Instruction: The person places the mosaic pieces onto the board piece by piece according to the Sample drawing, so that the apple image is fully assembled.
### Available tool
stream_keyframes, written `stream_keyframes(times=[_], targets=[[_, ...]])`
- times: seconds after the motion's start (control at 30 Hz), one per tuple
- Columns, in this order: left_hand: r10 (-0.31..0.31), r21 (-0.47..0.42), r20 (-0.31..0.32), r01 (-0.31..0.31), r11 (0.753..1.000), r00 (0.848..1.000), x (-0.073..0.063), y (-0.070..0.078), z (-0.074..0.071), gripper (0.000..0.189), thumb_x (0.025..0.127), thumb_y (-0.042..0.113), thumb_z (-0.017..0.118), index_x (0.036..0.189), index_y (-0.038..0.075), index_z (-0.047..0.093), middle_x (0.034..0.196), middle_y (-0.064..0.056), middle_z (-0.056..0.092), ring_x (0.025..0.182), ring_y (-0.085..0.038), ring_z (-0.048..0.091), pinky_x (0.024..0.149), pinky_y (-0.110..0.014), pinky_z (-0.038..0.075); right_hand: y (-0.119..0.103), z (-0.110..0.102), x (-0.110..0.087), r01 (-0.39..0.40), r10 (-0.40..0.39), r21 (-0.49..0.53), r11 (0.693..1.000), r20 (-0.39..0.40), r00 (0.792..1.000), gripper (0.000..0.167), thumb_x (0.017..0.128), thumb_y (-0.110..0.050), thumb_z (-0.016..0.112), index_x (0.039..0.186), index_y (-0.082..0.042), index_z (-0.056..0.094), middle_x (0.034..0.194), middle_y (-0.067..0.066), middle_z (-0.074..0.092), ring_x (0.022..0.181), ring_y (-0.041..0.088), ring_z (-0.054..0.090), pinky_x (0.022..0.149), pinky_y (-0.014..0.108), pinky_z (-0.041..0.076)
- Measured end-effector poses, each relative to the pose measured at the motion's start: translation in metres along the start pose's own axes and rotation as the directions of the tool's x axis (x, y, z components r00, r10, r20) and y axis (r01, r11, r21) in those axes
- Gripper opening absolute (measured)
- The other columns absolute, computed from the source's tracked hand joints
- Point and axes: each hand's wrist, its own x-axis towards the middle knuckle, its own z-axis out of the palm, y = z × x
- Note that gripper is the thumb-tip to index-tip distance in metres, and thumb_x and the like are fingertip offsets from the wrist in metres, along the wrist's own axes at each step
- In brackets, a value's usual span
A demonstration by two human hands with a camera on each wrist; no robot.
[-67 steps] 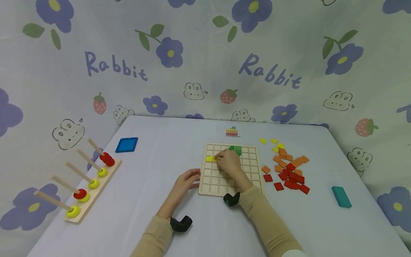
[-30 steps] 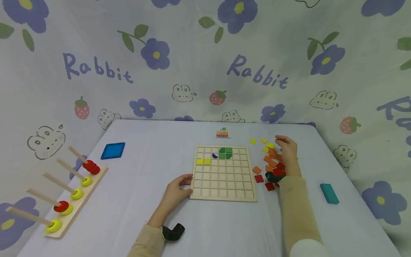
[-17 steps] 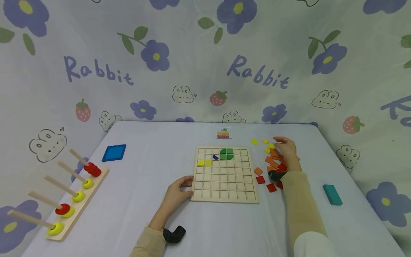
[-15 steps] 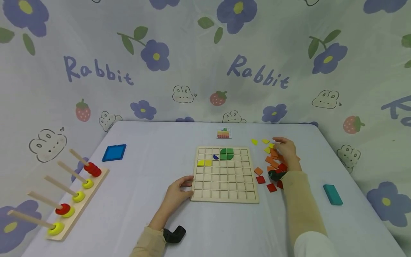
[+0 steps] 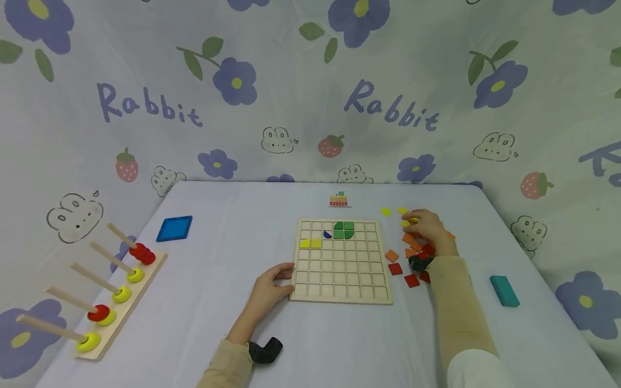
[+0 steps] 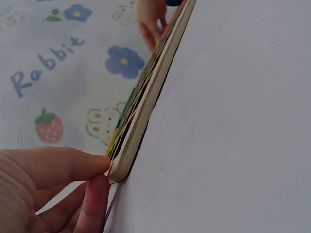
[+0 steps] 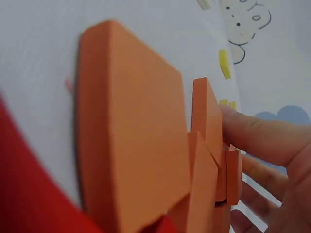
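At the left edge of a wooden grid board (image 5: pixel 339 278), my left hand (image 5: pixel 268 288) rests its thumb and fingertips against the side. In the left wrist view, the tips of that hand (image 6: pixel 58 187) meet the board's corner (image 6: pixel 121 167). Two yellow tiles (image 5: pixel 316 243), a small blue half-round piece (image 5: pixel 327 234) and several green pieces (image 5: pixel 343 230) lie in the grid. My right hand (image 5: pixel 429 226) reaches over the loose tiles, thumb and fingers bent around yellow tiles (image 5: pixel 405 223); I cannot tell whether one is pinched. In the right wrist view, orange tiles (image 7: pixel 146 126) hide some fingertips.
Orange tiles (image 5: pixel 392 256) and red tiles (image 5: pixel 412 281) are scattered right of the board, some stacked. A pattern card (image 5: pixel 339 199) lies behind it. A peg counter (image 5: pixel 128 293) with rings and a blue tray (image 5: pixel 174 228) stand left. A teal block (image 5: pixel 504 291) lies far right.
My right hand has left the board for the loose tiles and, in the last half second, lowered toward the yellow ones. The left hand stays at the board's edge.
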Motion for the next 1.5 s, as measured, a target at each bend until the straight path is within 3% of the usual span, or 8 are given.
stream_keyframes(times=[0.33,0.53,0.67,0.73,0.93,1.03,1.23,1.5], targets=[[0.004,-0.015,0.015,-0.004,1.000,1.000,0.001,-0.004,0.000,0.045,0.075,0.002,0.071,0.119,0.007,0.060,0.105,-0.007,0.064,0.100,-0.022,0.058,0.070,-0.025,0.049,-0.002,0.002,-0.005,0.032,-0.043,-0.126,0.991,-0.080,0.996,0.043,0.080,-0.032,0.069,0.114,-0.006,0.063,0.129,0.026,0.045,0.114,0.052,0.035,0.087,0.064,0.028],[0.001,-0.017,0.015,-0.001,1.000,1.000,0.001,-0.003,-0.001,0.045,0.075,0.002,0.071,0.119,0.007,0.061,0.105,-0.006,0.064,0.100,-0.021,0.058,0.070,-0.025,0.048,-0.017,0.007,-0.012,0.037,-0.021,0.138,0.990,-0.113,0.993,0.045,0.082,-0.025,0.070,0.120,-0.004,0.058,0.113,0.023,0.057,0.096,0.035,0.053,0.079,0.041,0.046],[0.012,-0.020,0.014,-0.012,1.000,1.000,0.001,-0.002,-0.002,0.046,0.075,0.001,0.070,0.119,0.007,0.060,0.107,-0.006,0.064,0.101,-0.021,0.058,0.071,-0.025,0.049,-0.045,0.014,-0.017,0.050,-0.031,0.352,0.935,-0.060,0.998,0.047,0.081,-0.016,0.071,0.123,-0.003,0.056,0.106,0.020,0.057,0.084,0.026,0.059,0.074,0.034,0.053],[0.018,-0.022,0.014,-0.018,1.000,1.000,0.001,-0.002,-0.002,0.046,0.075,0.001,0.070,0.119,0.007,0.060,0.108,-0.007,0.064,0.101,-0.022,0.058,0.072,-0.026,0.049,-0.060,0.018,-0.020,0.056,-0.054,0.456,0.888,-0.016,0.998,0.048,0.080,-0.011,0.071,0.124,-0.001,0.055,0.105,0.018,0.054,0.083,0.021,0.059,0.077,0.036,0.055],[0.019,-0.032,0.017,-0.018,0.999,1.000,0.001,-0.001,-0.001,0.046,0.075,0.001,0.070,0.119,0.006,0.060,0.110,-0.008,0.063,0.103,-0.023,0.058,0.074,-0.027,0.049,-0.100,0.030,-0.025,0.048,-0.129,0.619,0.784,0.087,0.988,0.046,0.082,-0.002,0.067,0.125,0.003,0.054,0.098,0.013,0.053,0.081,0.014,0.060,0.087,0.043,0.050],[0.017,-0.031,0.015,-0.017,0.999,1.000,0.002,-0.001,-0.001,0.046,0.075,0.001,0.070,0.119,0.006,0.060,0.110,-0.007,0.063,0.102,-0.022,0.058,0.074,-0.027,0.049,-0.115,0.038,-0.025,0.041,-0.152,0.612,0.790,0.131,0.980,0.041,0.084,-0.003,0.064,0.124,0.003,0.056,0.097,0.012,0.059,0.082,0.019,0.064,0.085,0.041,0.052],[0.028,-0.027,0.008,-0.027,0.999,1.000,0.003,-0.001,-0.001,0.046,0.075,0.002,0.070,0.120,0.007,0.060,0.110,-0.007,0.063,0.102,-0.022,0.058,0.075,-0.027,0.049,-0.139,0.061,-0.021,0.071,-0.188,0.487,0.871,0.196,0.963,0.035,0.087,-0.008,0.063,0.120,-0.001,0.060,0.092,0.009,0.065,0.070,0.012,0.059,0.067,0.027,0.053],[0.021,-0.025,0.013,-0.021,0.999,1.000,0.002,-0.005,-0.001,0.046,0.075,0.001,0.070,0.120,0.006,0.060,0.108,-0.008,0.064,0.101,-0.022,0.058,0.073,-0.027,0.049,-0.159,0.094,-0.024,0.020,-0.124,0.466,0.884,0.193,0.973,0.020,0.083,-0.006,0.066,0.103,0.000,0.064,0.090,0.009,0.063,0.077,0.019,0.062,0.069,0.028,0.055]])
